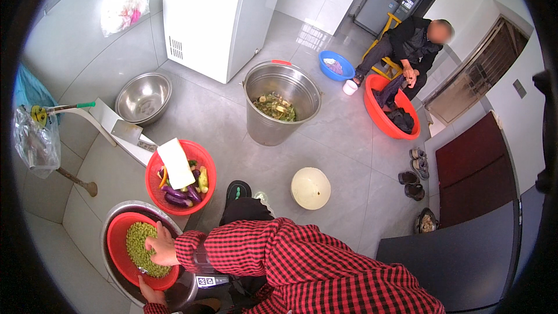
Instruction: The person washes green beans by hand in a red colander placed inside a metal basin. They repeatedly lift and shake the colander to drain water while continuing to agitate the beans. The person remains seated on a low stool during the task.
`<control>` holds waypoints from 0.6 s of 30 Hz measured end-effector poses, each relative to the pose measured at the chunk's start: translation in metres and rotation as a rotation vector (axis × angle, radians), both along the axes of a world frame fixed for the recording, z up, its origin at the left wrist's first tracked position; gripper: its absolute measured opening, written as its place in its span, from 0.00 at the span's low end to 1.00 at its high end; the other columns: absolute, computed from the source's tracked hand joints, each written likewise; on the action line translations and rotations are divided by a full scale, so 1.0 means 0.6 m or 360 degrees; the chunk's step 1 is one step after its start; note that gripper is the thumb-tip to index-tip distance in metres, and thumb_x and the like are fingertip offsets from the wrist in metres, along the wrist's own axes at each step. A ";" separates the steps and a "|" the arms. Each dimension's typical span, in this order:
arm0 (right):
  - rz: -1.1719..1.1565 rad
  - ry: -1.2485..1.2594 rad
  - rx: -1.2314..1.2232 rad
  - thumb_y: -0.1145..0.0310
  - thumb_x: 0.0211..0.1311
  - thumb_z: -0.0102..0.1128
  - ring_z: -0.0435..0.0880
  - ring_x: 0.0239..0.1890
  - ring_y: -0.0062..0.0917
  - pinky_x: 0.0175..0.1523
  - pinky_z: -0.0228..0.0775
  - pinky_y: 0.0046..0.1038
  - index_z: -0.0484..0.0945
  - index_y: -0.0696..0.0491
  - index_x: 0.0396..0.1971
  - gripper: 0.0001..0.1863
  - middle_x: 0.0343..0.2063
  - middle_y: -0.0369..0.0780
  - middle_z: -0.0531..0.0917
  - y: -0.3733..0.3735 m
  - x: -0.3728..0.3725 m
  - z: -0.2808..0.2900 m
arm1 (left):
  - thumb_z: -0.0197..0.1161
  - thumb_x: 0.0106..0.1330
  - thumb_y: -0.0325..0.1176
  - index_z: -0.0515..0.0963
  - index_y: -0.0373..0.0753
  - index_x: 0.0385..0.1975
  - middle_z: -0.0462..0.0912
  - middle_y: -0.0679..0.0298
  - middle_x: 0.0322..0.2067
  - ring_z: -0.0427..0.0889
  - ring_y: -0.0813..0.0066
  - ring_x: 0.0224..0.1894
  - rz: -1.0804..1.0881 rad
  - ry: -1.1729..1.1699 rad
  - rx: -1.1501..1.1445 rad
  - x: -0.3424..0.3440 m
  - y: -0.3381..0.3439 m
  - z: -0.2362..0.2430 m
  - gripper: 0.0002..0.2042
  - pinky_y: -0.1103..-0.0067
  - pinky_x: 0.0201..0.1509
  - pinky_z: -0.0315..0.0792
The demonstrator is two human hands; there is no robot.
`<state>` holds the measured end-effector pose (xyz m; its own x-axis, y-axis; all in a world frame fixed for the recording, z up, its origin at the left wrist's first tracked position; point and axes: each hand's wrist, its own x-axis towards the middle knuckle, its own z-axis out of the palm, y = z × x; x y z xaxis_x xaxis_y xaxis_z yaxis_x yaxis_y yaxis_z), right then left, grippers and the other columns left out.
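Gripping the round red plastic bowl (118, 245) is the left hand (152, 294); the right hand (163, 249), its fingers' closure unclear, touches small green beans (138, 241) inside. A silvery metal basin (186, 289) surrounds the bowl. Beyond, a red plastic basket (204, 154) holds purple eggplants (177, 196); a tall metal bucket (271, 133), greenish scraps (272, 106).

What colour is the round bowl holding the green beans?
Red: the round plastic bowl shows best in the head view.

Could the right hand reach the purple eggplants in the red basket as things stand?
Probably yes: the right hand is close by, at the shelled green beans, and the white slab over the red basket leaves several purple eggplants uncovered.
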<state>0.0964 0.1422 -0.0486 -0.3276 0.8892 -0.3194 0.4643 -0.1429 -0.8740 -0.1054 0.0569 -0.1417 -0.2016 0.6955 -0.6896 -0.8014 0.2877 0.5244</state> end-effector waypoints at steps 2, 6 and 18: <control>0.0004 0.0003 0.0008 0.73 0.38 0.58 0.41 0.62 0.58 0.60 0.43 0.49 0.66 0.49 0.29 0.15 0.60 0.62 0.36 0.001 0.001 -0.001 | 0.40 0.66 0.45 0.57 0.38 0.57 0.62 0.56 0.57 0.64 0.58 0.57 0.0001 -0.0065 0.0010 0.001 0.002 0.002 0.24 0.59 0.60 0.59; 0.0007 0.0024 0.0013 0.73 0.38 0.58 0.41 0.62 0.58 0.60 0.42 0.50 0.65 0.49 0.30 0.15 0.60 0.62 0.36 0.001 0.008 0.004 | 0.39 0.66 0.47 0.57 0.39 0.58 0.61 0.57 0.57 0.63 0.58 0.58 -0.0030 -0.0094 0.0017 0.008 0.005 0.008 0.25 0.59 0.60 0.58; 0.0000 0.0019 -0.0013 0.72 0.38 0.59 0.40 0.62 0.58 0.61 0.41 0.49 0.66 0.48 0.29 0.15 0.60 0.62 0.34 0.001 0.003 0.001 | 0.38 0.66 0.50 0.54 0.40 0.60 0.58 0.58 0.59 0.60 0.58 0.59 0.0009 -0.0115 0.0072 0.010 0.004 0.010 0.27 0.58 0.61 0.56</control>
